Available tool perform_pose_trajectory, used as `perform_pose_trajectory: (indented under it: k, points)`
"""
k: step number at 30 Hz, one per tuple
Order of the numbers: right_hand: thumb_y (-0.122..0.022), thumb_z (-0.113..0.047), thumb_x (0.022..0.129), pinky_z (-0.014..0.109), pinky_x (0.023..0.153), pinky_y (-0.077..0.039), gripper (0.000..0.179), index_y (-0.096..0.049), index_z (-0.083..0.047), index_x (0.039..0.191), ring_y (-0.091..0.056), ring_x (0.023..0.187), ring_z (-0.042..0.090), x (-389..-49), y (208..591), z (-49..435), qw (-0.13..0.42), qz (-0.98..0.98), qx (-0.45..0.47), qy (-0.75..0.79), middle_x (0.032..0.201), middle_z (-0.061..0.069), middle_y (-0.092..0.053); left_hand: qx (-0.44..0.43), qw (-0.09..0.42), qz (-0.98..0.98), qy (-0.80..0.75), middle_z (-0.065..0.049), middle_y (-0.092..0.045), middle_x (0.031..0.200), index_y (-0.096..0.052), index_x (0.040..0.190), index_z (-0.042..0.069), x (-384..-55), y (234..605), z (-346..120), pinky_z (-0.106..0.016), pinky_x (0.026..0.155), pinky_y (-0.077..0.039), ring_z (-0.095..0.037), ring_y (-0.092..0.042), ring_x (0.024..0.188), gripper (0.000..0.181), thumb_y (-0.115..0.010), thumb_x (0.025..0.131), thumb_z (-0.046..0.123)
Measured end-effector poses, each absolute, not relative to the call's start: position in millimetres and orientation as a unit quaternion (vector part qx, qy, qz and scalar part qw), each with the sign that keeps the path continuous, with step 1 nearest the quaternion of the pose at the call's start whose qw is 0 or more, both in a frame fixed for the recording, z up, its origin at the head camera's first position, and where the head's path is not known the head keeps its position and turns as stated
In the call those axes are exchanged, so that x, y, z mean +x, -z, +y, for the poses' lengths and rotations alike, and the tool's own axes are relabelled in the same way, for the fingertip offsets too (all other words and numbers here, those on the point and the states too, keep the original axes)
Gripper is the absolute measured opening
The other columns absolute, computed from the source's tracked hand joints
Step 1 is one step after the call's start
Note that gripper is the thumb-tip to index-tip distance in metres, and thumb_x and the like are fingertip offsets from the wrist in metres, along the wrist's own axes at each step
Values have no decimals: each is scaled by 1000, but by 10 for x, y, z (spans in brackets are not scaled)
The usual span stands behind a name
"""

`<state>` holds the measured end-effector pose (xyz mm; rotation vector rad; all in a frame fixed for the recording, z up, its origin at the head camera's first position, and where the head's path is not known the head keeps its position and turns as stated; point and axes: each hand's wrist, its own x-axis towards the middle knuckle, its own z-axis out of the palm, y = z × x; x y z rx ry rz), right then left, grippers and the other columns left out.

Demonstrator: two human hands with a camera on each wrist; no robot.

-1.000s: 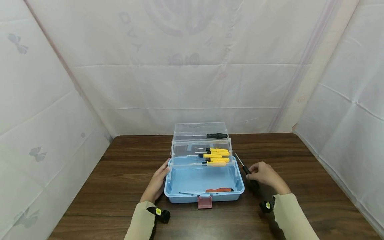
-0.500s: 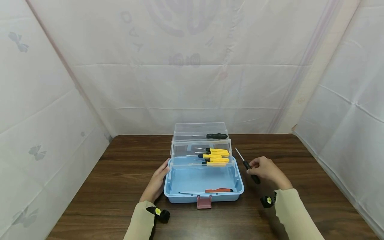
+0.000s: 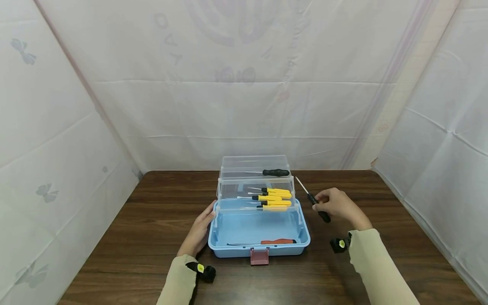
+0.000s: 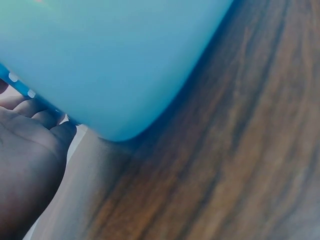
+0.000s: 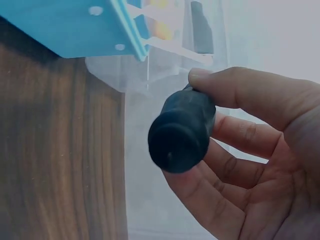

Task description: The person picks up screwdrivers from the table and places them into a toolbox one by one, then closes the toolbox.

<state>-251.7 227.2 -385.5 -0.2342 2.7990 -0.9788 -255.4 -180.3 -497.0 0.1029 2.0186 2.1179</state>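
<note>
A light blue toolbox [image 3: 256, 252] stands with its clear tiered trays [image 3: 255, 182] raised at the back. My left hand [image 3: 199, 230] rests along the box's left side, its fingers reaching toward the back corner; the left wrist view shows the hand [image 4: 30, 135] only partly. To the right of the box, my right hand [image 3: 338, 206] pinches a black-handled screwdriver [image 3: 313, 200] by the handle, its shaft pointing up and leftward. The right wrist view shows the screwdriver's butt end [image 5: 177, 142] between thumb and fingers. Inside the box lies an orange-handled screwdriver [image 3: 278, 241] near the front wall.
Several yellow-handled screwdrivers [image 3: 272, 198] lie in the lower clear tray. A black-handled screwdriver [image 3: 275, 173] sits in the upper tray. A pinkish latch [image 3: 259, 256] hangs at the box front. The brown wooden table [image 3: 152, 220] ends at pale cloth walls [image 3: 244, 118].
My right hand has moved away from me, toward the table's back, with the black-handled screwdriver in its grip. The left hand and toolbox have stayed about where they were.
</note>
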Motion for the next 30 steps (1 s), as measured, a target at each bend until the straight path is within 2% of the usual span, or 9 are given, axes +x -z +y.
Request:
perform_pose_trajectory:
  k: [6, 19, 30]
  points:
    - [-68, -18, 87, 28, 60, -45, 30, -66, 4, 108, -53, 70, 16, -2561, 3771, 2252, 77, 942, -90, 313, 86, 9, -64, 40, 107, 685, -719, -12, -14, 162, -20, 154, 12, -2551, 4972, -1801, -52, 118, -14, -33, -10, 149, 57, -39, 104, 30]
    - [-67, -18, 88, 29, 66, -49, 32, -66, 4, 112, -54, 75, 18, -2691, 3663, 2228, 69, 942, -108, 310, 93, 11, -66, 40, 105, 683, -721, -12, -14, 162, -20, 154, 12, -2557, 4984, -1804, -52, 118, -13, -33, -10, 149, 56, -38, 104, 28]
    - [-65, -18, 91, 35, 72, -51, 31, -66, 1, 115, -58, 80, 20, -2800, 3567, 2162, 57, 943, -125, 303, 97, 12, -68, 32, 105, 681, -724, -11, -15, 161, -21, 154, 12, -2558, 4983, -1802, -52, 118, -13, -32, -11, 149, 56, -39, 104, 29]
